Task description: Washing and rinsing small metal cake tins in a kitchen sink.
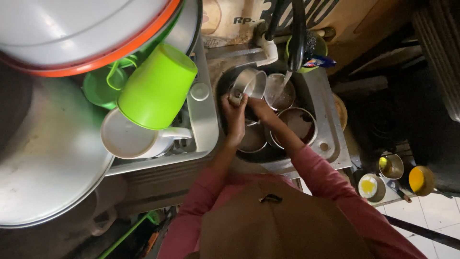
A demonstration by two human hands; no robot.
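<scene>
left hand (235,117) fingers wrap a steel cup (248,85) over the sink (330,139); right hand (259,108) touches it, fingers hidden.

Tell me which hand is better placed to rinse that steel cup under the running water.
Probably left: the left hand already grips the steel cup beside the water stream; the right hand only steadies it.

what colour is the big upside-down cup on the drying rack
Bright lime green: the cup shows clearly in the head view, resting mouth-down against a white mug.

Drying rack (203,120) left of sink (330,124) holding bowls (297,124).
</scene>
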